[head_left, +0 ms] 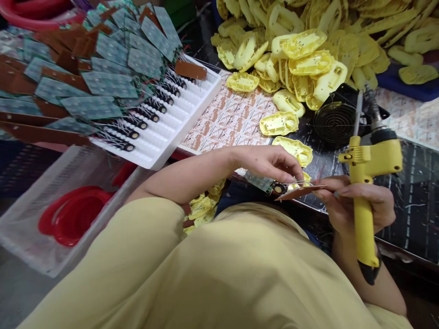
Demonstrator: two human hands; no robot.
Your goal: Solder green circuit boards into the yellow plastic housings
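My right hand is wrapped round the handle of a yellow soldering gun, its metal tip pointing up and away from me. Between the thumb and fingers of that same hand is the edge of a brown circuit board, tilted nearly edge-on. My left hand pinches thin wires just over the board. Close below its fingers sit a small round black part and a greenish board. Yellow plastic shells lie in a row just beyond my hands.
A white ribbed tray at left carries wired black parts and a heap of circuit boards. Many yellow shells are piled at the back. A black fan stands behind the soldering gun. A crate with a red basin is lower left.
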